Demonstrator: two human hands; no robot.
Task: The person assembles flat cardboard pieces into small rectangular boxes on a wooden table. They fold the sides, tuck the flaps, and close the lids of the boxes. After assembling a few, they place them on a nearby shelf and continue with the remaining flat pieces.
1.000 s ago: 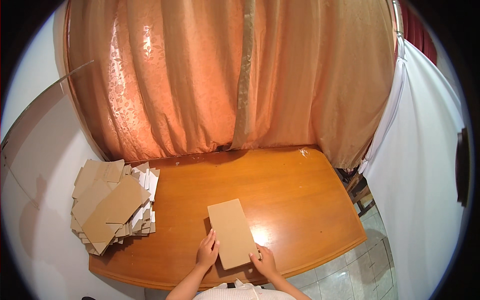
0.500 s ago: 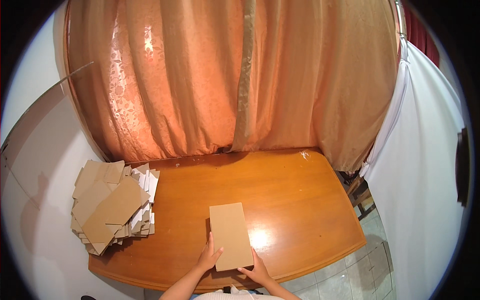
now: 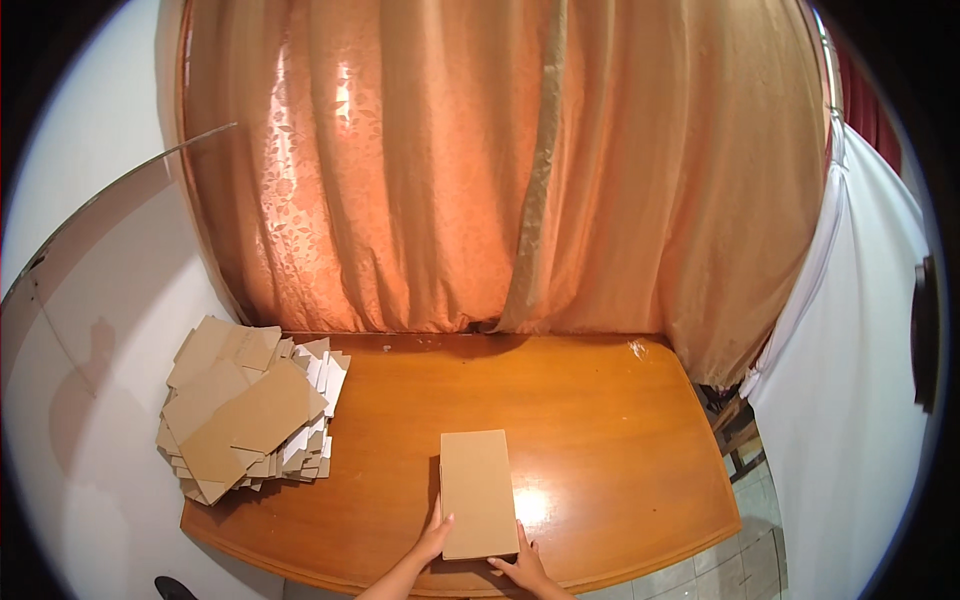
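Cardboard box (image 3: 478, 495) gripped between left hand (image 3: 434, 538), right hand (image 3: 524, 569), both half-curled; table (image 3: 600, 430) beneath.

No text, label, brand, number or sign can be read anywhere in view
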